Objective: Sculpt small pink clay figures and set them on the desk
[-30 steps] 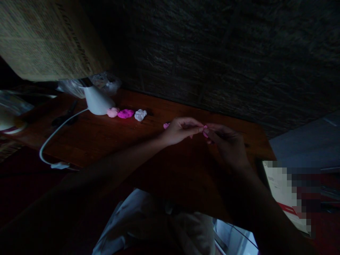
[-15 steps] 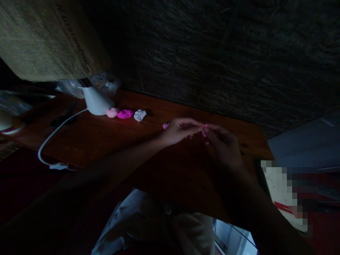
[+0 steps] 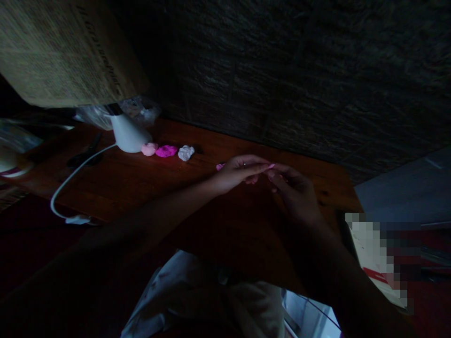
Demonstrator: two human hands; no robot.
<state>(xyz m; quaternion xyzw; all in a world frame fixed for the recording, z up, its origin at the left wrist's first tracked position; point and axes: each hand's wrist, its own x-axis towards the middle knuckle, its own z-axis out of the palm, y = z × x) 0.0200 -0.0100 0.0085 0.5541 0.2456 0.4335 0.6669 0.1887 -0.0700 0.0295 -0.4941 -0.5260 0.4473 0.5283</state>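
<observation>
My left hand point(image 3: 237, 173) and my right hand point(image 3: 298, 190) meet over the wooden table, with their fingertips together. Between them they pinch a small pink piece point(image 3: 271, 166), partly covered by the fingers. Another pink lump point(image 3: 220, 166) lies on the table just behind my left hand, which hides part of it. Further left sit a light pink lump point(image 3: 150, 149), a bright magenta lump point(image 3: 167, 150) and a white lump point(image 3: 186, 152) in a row.
A lamp with a white base point(image 3: 129, 135) and printed shade point(image 3: 70, 56) stands at the left, its white cable looping over the table edge. Dark scissors point(image 3: 86, 155) lie beside it. A stone-patterned wall point(image 3: 282, 80) rises behind the table.
My fingers have shifted slightly around the pink piece, and less of it hangs below the fingertips. The lumps on the table have not moved.
</observation>
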